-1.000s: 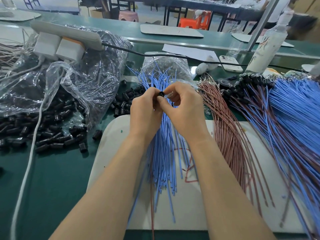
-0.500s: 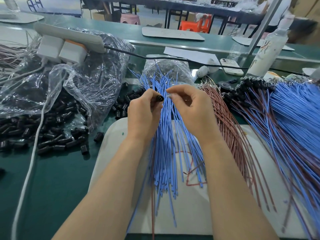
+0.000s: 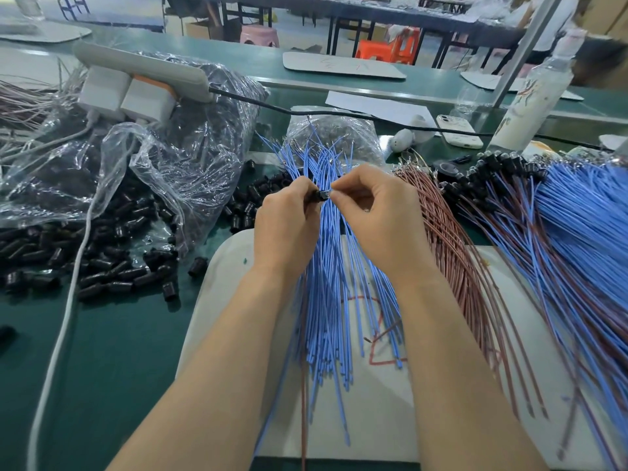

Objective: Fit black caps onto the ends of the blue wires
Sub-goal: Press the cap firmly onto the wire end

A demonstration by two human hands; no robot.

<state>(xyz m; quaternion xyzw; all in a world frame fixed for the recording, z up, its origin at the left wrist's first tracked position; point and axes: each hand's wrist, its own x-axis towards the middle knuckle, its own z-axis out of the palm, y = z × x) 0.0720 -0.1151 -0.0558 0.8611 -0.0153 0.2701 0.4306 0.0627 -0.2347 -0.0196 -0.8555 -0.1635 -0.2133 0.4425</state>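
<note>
Fingers (image 3: pixel 302 190) of the left hand (image 3: pixel 285 226) are curled tightly on a black cap (image 3: pixel 317 196). A wire end (image 3: pixel 327 195), seemingly just entering it, is pinched by the right hand (image 3: pixel 377 212). Loose caps (image 3: pixel 102 266) are heaped toward the left edge of the tabletop (image 3: pixel 119 351), an uncapped blue bundle (image 3: pixel 326 300) is spread beneath the hands, and a capped bundle (image 3: pixel 577 215) is laid at the right edge.

Blue wires (image 3: pixel 326 283): plain light blue.
Black caps (image 3: pixel 102 277): glossy black.
Second wire bundle (image 3: pixel 452 253): dull reddish brown.
Tabletop (image 3: pixel 129 351): dark green.
Work mat (image 3: pixel 373 419): off-white with a red marker outline.
Power strip (image 3: pixel 142 68): white.
Plug (image 3: pixel 149 96): orange and white.
Stools: one pink (image 3: pixel 260 35), one orange (image 3: pixel 387 49).
</note>
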